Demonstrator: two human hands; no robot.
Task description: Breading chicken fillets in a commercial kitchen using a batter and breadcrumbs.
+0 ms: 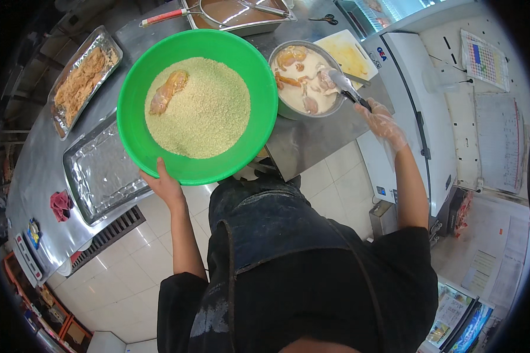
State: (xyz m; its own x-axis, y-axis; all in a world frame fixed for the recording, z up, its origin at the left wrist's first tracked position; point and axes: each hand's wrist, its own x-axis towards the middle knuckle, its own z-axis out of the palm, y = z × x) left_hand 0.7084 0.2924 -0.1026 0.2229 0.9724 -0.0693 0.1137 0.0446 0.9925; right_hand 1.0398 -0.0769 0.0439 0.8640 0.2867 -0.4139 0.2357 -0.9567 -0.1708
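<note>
A wide green plastic basin holds pale breadcrumbs, with one piece of raw chicken lying on them at the left. My bare left hand grips the basin's near rim, thumb over the edge. In a clear plastic glove, my right hand is closed around the dark handle of metal tongs. The tongs' tips reach into a round metal pot, at a chicken piece in creamy white liquid. Whether the tips grip that piece cannot be made out. Several other chicken pieces sit in the liquid.
Left of the basin are a foil-lined tray and a foil tray of brown crumbs. Behind it, a metal pan of brown liquid carries a red-handled strainer. A cutting board, scissors and a white freezer stand right.
</note>
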